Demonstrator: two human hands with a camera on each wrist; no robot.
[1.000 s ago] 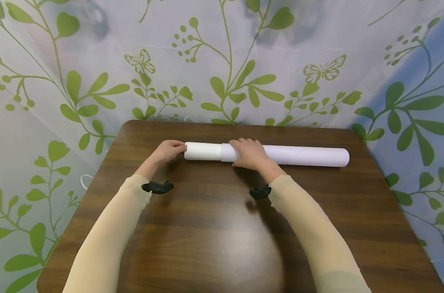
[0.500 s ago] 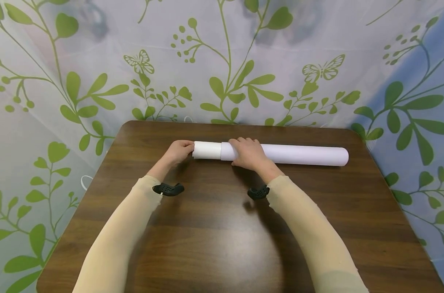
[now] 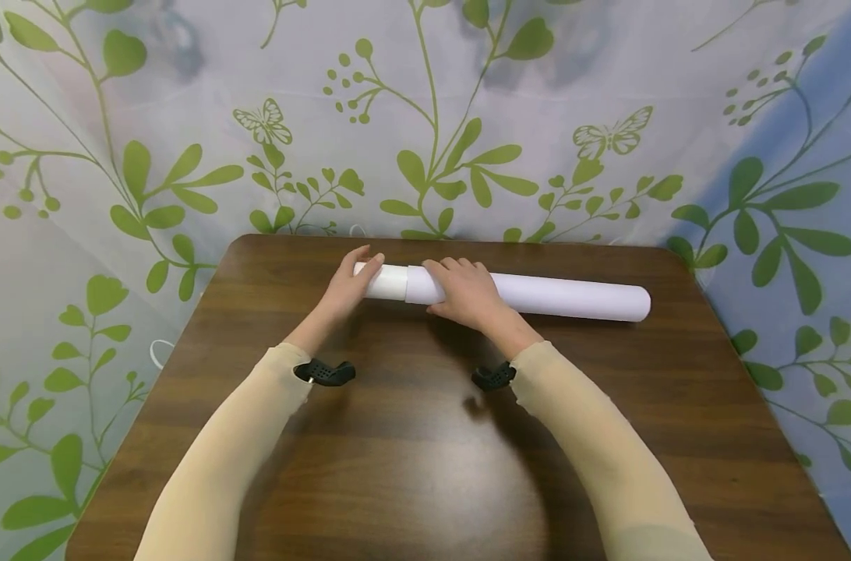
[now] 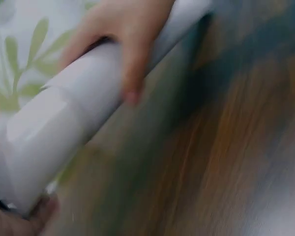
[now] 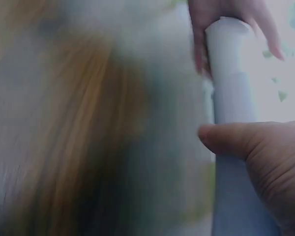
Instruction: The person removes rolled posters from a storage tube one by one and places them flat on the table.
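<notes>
A long pale-lilac paper tube point(image 3: 580, 298) lies across the far half of the wooden table, with a narrower white paper roll point(image 3: 386, 282) sticking out of its left end. My right hand point(image 3: 467, 292) grips the tube from above near that end, its thumb point(image 5: 226, 137) on the near side in the right wrist view. At the free end of the white roll is my left hand point(image 3: 344, 292), palm toward the end. Its fingers point(image 5: 268, 29) reach out fairly straight along both sides. The left wrist view is blurred, with the white roll point(image 4: 39, 142) entering the tube point(image 4: 96, 78).
The brown wooden table point(image 3: 397, 452) has rounded far corners. Behind it hangs a pale curtain point(image 3: 313, 70) printed with green leaves and butterflies. A thin white cord point(image 3: 157, 352) shows beyond the table's left edge.
The left hand has come rightward, and less of the white roll sticks out than a second ago. Its pinch at the end has opened into spread fingers. Tube and right hand have shifted slightly left.
</notes>
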